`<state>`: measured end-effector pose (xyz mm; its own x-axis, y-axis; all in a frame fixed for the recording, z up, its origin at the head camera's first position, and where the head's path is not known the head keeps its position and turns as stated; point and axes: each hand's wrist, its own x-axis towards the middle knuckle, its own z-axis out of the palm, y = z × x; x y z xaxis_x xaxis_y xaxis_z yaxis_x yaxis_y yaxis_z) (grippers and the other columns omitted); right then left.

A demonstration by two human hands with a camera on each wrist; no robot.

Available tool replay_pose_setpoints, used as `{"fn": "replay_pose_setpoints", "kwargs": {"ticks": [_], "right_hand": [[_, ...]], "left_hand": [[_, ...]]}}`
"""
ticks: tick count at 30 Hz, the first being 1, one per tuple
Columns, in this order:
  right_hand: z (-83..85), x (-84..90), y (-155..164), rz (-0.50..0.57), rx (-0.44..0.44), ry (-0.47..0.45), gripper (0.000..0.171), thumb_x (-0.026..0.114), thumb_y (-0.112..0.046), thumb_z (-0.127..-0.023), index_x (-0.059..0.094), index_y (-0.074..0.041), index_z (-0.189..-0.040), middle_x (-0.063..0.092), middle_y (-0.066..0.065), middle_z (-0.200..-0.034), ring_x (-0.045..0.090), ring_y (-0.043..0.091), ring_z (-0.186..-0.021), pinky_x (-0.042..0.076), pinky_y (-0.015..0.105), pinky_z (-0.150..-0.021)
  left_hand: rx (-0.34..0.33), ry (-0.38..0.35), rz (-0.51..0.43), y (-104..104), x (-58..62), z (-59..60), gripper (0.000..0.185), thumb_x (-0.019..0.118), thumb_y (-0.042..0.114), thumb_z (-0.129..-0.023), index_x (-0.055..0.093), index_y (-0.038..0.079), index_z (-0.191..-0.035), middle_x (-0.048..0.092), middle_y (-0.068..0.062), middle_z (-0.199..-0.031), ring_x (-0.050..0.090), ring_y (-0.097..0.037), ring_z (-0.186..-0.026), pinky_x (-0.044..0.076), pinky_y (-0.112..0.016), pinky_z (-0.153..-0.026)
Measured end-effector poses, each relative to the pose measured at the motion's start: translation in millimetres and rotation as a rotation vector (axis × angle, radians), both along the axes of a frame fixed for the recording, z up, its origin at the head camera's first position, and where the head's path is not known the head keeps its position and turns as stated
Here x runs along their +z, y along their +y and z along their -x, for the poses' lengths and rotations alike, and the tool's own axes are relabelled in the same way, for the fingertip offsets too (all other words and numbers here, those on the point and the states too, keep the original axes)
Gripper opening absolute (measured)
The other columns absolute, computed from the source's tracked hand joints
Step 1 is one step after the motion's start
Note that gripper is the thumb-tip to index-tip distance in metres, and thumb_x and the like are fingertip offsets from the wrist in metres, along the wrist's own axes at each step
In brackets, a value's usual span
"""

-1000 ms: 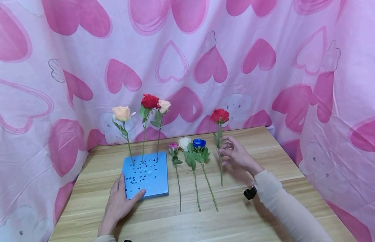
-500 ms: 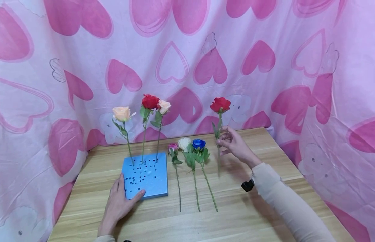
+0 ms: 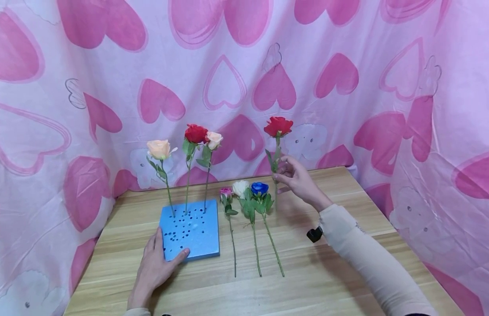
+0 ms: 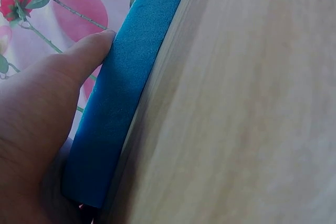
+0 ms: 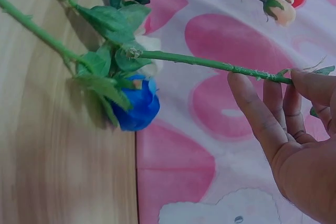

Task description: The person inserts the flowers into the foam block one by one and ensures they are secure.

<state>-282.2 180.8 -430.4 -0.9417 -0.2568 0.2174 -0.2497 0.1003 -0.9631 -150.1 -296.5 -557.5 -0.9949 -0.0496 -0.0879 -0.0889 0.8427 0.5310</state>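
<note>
My right hand point(image 3: 297, 181) pinches a red rose point(image 3: 278, 127) by its stem, holding it upright above the table. In the right wrist view the bare lower stem point(image 5: 184, 59) extends past my fingers, its cut end overlapping the leaves of the blue rose point(image 5: 137, 106). My left hand point(image 3: 155, 268) grips the near left corner of a blue foam block point(image 3: 202, 241) full of small holes, the thumb point(image 4: 89, 51) along its near edge. Standing in the block's far part are a peach rose point(image 3: 159, 149), another red rose point(image 3: 196, 133) and a pale pink rose point(image 3: 214, 140).
Between the block and my right arm, a small pink rose point(image 3: 226, 192), a white rose point(image 3: 240, 188) and the blue rose lie on the wooden table point(image 3: 212, 296), stems toward me. A heart-patterned curtain point(image 3: 276, 83) surrounds the table's back and sides.
My right hand has raised the red rose off the table and carried it a little to the left. The left hand stays on the foam block.
</note>
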Motion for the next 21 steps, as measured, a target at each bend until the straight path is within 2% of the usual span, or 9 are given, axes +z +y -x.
{"fn": "replay_pose_setpoints", "kwargs": {"ticks": [6,7,13,14,19,21], "right_hand": [[3.5,5.6,-16,0.026,0.029,0.014,0.036,0.072,0.001,-0.107,0.057,-0.005,-0.139,0.065,0.028,-0.116,0.072,0.033,-0.099,0.067,0.068,-0.076],[4.2,6.1,-19,0.029,0.034,0.014,0.036,0.072,0.001,-0.107,0.057,-0.005,-0.139,0.065,0.029,-0.117,0.072,0.037,-0.101,0.066,0.070,-0.077],[5.7,11.0,-36,0.019,0.059,0.036,0.033,0.072,0.001,-0.107,0.058,-0.006,-0.137,0.064,0.038,-0.122,0.072,0.038,-0.100,0.067,0.069,-0.078],[5.8,12.1,-39,0.017,0.064,0.044,0.033,0.072,0.001,-0.107,0.059,-0.006,-0.136,0.064,0.038,-0.122,0.073,0.034,-0.097,0.067,0.067,-0.077],[7.4,14.6,-51,-0.004,0.081,0.074,0.032,0.075,-0.003,-0.106,0.059,-0.007,-0.134,0.069,0.026,-0.114,0.076,0.029,-0.092,0.069,0.060,-0.074],[7.8,15.5,-56,-0.010,0.083,0.087,0.032,0.075,-0.003,-0.106,0.059,-0.007,-0.133,0.070,0.023,-0.111,0.076,0.029,-0.090,0.069,0.062,-0.074]], "left_hand": [[0.002,-0.005,-0.002,1,0.4,-1.3,0.140,0.067,0.084,-0.094,-0.008,-0.002,-0.176,0.005,-0.038,-0.180,0.014,-0.057,-0.165,0.019,-0.072,-0.133],[0.002,-0.003,-0.002,1,0.1,-1.4,0.140,0.067,0.084,-0.094,-0.008,-0.002,-0.176,0.005,-0.038,-0.180,0.014,-0.057,-0.165,0.019,-0.072,-0.133],[0.001,0.007,0.006,0,-2.1,-0.7,0.140,0.067,0.084,-0.094,-0.007,-0.002,-0.176,0.006,-0.038,-0.180,0.015,-0.057,-0.165,0.019,-0.072,-0.133],[0.003,0.005,0.006,0,-1.9,-0.4,0.140,0.067,0.084,-0.094,-0.007,-0.002,-0.176,0.006,-0.038,-0.180,0.015,-0.057,-0.165,0.019,-0.072,-0.133],[0.006,-0.006,0.008,1,-0.9,0.7,0.141,0.066,0.085,-0.094,-0.009,-0.001,-0.176,0.004,-0.038,-0.180,0.014,-0.057,-0.165,0.018,-0.072,-0.134],[0.007,-0.008,0.008,1,-0.9,0.9,0.141,0.066,0.086,-0.093,-0.009,-0.001,-0.176,0.004,-0.038,-0.180,0.013,-0.057,-0.165,0.018,-0.072,-0.134]]}}
